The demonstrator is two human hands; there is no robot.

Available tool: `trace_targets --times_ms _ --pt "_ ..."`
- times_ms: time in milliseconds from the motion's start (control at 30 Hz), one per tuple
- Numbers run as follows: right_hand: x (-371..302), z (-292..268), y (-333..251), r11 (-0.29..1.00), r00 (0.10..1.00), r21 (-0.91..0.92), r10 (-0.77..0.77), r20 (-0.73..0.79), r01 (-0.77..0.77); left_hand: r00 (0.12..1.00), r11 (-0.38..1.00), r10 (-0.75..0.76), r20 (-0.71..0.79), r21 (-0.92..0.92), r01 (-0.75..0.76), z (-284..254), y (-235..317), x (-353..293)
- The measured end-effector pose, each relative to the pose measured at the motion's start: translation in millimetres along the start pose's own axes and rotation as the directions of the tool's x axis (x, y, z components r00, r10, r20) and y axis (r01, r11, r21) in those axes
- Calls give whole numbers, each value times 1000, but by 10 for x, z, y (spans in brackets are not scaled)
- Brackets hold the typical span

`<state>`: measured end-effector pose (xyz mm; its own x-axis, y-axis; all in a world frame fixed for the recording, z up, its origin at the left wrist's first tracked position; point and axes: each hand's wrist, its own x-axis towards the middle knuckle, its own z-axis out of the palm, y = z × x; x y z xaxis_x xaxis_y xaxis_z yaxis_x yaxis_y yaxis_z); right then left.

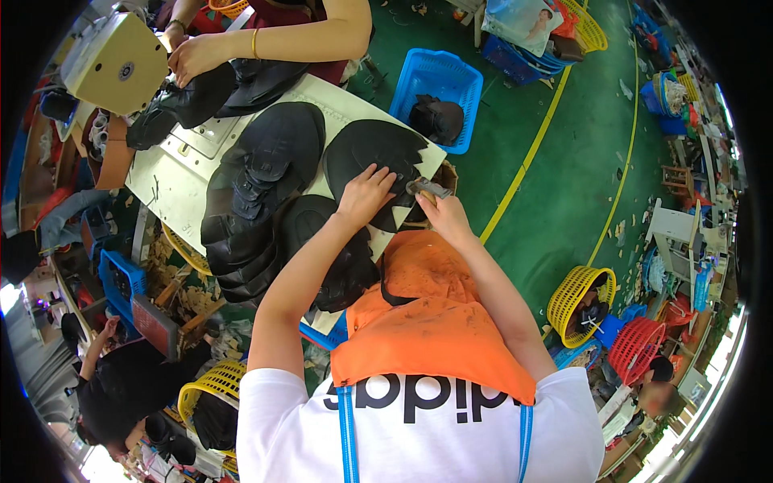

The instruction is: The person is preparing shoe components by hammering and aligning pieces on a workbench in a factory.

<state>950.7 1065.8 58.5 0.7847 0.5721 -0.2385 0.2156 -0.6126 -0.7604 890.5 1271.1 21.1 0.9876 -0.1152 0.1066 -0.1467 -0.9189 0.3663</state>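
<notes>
My left hand (pixel 369 193) lies with its fingers stretched out on a stack of black shoe uppers (pixel 354 145) with a jagged right edge. My right hand (pixel 444 216) is closed around a small flat grey tool (pixel 430 189), whose exact kind I cannot make out. The tool is at the jagged edge, near the table's right corner. Beside my left forearm, more black uppers (pixel 310 221) lie on the white table (pixel 181 193). A long overlapping row of black shoe uppers (pixel 262 173) runs along their left.
Across the table, another person's hands (pixel 197 56) hold black shoe pieces by a cream sewing machine (pixel 121 64). A blue basket (pixel 439 68) with a black piece inside stands on the green floor beyond the corner. Yellow basket (pixel 564 306) and red basket (pixel 636 350) stand at right.
</notes>
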Motion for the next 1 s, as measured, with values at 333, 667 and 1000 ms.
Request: trace_targets --times_ms 333,667,1000 --pt "-8 -130 183 999 986 43 35 -163 -28 930 995 92 -357 12 -94 -279 -219 22" --pt "458 94 -136 989 995 -122 -80 59 87 995 1000 12 -99 16 -11 -12 -267 -53" --pt "590 239 -370 970 995 -232 -89 -44 77 981 998 -18 -195 -56 7 86 -221 -69"
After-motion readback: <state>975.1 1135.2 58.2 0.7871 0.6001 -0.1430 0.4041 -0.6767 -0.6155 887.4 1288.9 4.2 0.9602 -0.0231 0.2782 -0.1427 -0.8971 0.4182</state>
